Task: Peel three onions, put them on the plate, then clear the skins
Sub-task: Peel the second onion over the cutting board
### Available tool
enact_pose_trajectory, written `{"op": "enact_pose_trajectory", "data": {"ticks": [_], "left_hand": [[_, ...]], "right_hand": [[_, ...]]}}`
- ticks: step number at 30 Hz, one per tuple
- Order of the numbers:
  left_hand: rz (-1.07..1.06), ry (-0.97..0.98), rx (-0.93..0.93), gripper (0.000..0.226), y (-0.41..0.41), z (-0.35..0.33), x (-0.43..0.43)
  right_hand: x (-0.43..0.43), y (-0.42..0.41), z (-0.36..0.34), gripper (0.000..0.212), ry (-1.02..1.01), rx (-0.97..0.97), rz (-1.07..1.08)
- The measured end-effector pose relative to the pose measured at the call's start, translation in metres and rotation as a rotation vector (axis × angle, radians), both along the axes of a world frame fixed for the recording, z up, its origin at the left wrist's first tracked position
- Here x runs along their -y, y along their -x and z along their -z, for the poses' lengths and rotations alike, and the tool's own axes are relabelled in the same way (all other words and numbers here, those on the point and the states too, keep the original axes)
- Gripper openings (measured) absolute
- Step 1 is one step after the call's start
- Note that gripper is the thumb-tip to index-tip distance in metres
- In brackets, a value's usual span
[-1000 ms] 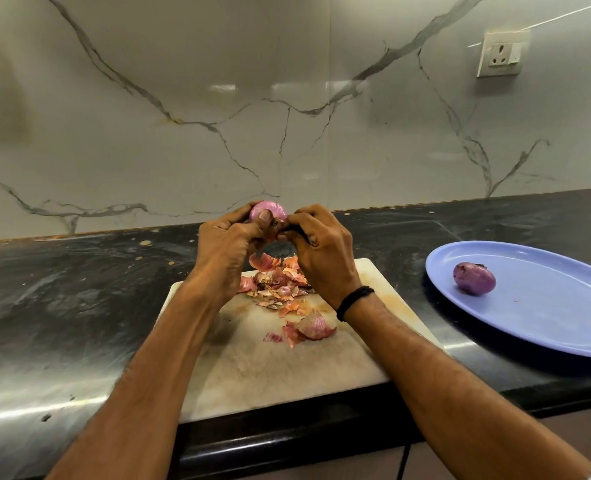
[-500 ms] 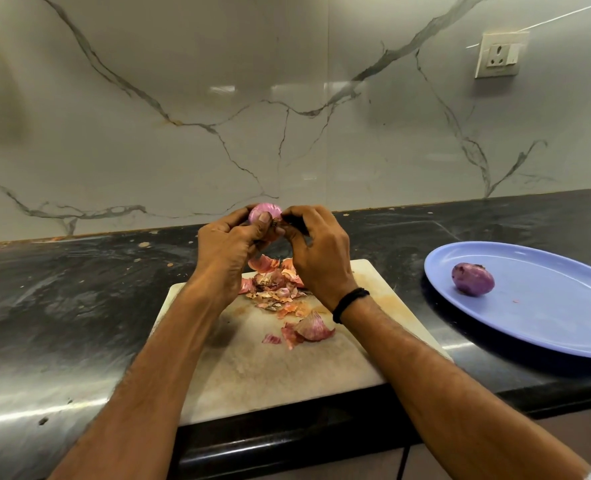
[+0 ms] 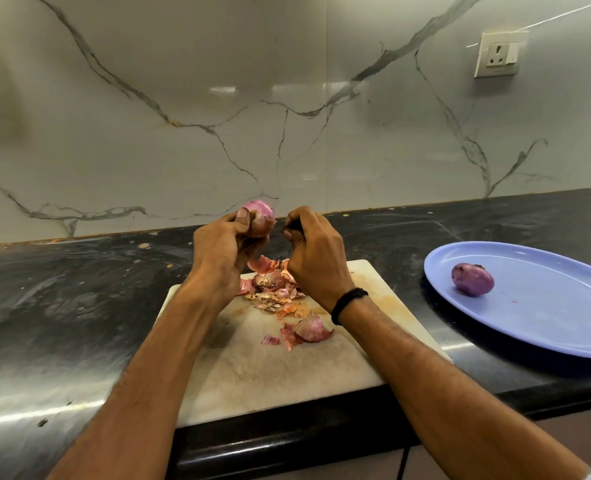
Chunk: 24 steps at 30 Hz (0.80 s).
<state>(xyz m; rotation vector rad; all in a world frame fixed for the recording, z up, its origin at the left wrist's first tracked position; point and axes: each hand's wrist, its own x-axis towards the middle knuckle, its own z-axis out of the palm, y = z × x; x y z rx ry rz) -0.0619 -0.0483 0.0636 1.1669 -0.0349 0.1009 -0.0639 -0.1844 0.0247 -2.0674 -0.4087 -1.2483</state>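
The right hand has drawn off the red onion, fingers curled, contents indeterminate; the left hand grips it above the skins, so peeling likely continues.

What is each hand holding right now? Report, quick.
Left hand: grips the onion.
Right hand: fingers curled; whether they pinch anything cannot be told.
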Motion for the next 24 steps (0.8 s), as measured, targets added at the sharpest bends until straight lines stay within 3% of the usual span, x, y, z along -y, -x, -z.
{"op": "enact_pose_trajectory", "data": {"ticks": [8, 19, 24], "left_hand": [[0.053, -0.007, -0.022, 0.032, 0.0072, -0.0049, -0.0002], [0.184, -0.139, 0.080, 0.029, 0.0088, -0.0041, -0.0051], [0.172, -0.085, 0.077, 0.034, 0.0084, -0.0054, -0.0054]], "right_hand": [[-0.0010, 0.0030, -0.0044, 0.035, -0.062, 0.006, -0.051], [-0.0016, 0.0009, -0.0013, 0.033, -0.026, 0.054, -0.062], [-0.0020, 0.0023, -0.0029, 0.039, -0.042, 0.052, -0.077]]}}
